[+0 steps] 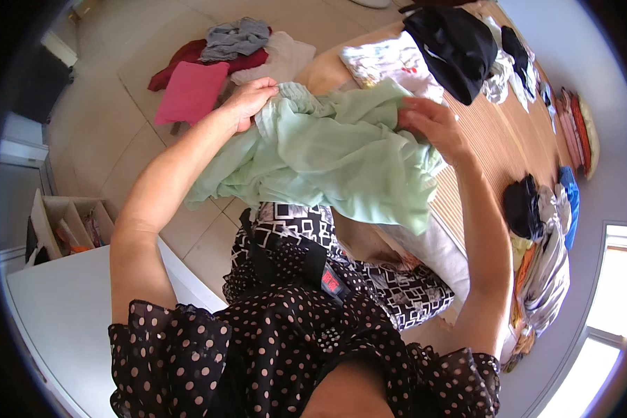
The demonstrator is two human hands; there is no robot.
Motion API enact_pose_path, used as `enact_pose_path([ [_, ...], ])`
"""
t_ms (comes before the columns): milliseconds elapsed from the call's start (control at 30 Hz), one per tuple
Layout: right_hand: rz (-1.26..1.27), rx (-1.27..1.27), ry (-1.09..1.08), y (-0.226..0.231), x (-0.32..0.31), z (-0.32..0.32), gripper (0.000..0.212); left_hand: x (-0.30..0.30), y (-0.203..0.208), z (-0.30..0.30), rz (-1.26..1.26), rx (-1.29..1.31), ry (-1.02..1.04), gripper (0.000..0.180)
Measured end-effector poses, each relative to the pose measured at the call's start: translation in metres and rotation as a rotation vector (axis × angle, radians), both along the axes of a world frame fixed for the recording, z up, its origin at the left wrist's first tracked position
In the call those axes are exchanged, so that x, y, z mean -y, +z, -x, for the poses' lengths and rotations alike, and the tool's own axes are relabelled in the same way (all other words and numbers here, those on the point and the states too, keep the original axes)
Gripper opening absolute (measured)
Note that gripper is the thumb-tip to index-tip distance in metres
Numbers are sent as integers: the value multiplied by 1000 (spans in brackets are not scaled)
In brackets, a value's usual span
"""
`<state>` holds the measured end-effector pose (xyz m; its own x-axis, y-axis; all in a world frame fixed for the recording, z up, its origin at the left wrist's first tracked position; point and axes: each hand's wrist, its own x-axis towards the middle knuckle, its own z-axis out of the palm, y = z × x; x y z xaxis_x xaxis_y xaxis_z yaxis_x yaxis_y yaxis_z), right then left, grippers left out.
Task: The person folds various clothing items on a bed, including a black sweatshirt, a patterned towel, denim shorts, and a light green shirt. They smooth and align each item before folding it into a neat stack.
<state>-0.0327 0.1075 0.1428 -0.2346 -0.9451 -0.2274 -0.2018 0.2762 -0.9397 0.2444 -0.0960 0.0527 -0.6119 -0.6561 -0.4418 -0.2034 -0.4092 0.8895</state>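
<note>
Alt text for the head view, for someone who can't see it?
A person's left hand and right hand hold a rumpled pale green cloth spread between them. Beyond it at left are pink, dark red and gray cloths; at right, more clothes, one black, lie on a striped brown surface.

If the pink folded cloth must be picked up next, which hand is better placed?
Probably the left hand: it appears nearer the pink folded cloth, while the right hand is farther right. Both hold the pale green garment, so neither is free.
</note>
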Motion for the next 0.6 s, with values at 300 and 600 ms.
enact_pose_path([
  [300,198,-1225,223,-40,-137,-73,78,-5,-9,23,-34,-91,27,12],
  [600,119,586,-425,-52,-113,-91,19,-23,9,10,-4,-152,48,12],
])
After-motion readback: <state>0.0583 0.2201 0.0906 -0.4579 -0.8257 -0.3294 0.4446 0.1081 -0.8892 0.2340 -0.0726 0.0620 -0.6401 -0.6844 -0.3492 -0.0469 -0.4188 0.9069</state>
